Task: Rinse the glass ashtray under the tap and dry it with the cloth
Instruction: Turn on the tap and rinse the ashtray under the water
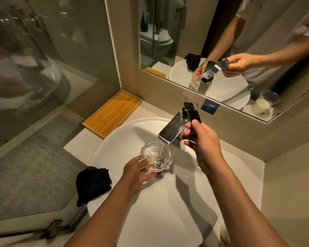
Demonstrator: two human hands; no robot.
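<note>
The left hand (137,169) cups the ashtray (154,157) from its near side, fingers curled round the wall and thumb on the rim — a closed grip, holding it over the drain in the basin (114,139). The right hand (201,139) is pinched on the tap's lever (193,113), thumb on top and fingers curled under, so it is closed on that and carries nothing else.

Water runs from the spout (169,131) straight into the ashtray's bowl, frothing white there. By my reading the rinse is under way and drying has not begun. To do it well I would tilt and turn the glass slowly so the stream sweeps the whole inside and the notched rim, keep the flow moderate to limit splashing, and hold firm — wet glass is likely slippery and the basin is hard.

The cloth (93,184), dark and crumpled, lies on the counter just left of the basin, draped at its edge, within easy reach of the left hand. A wooden tray (112,113) sits further back.
</note>
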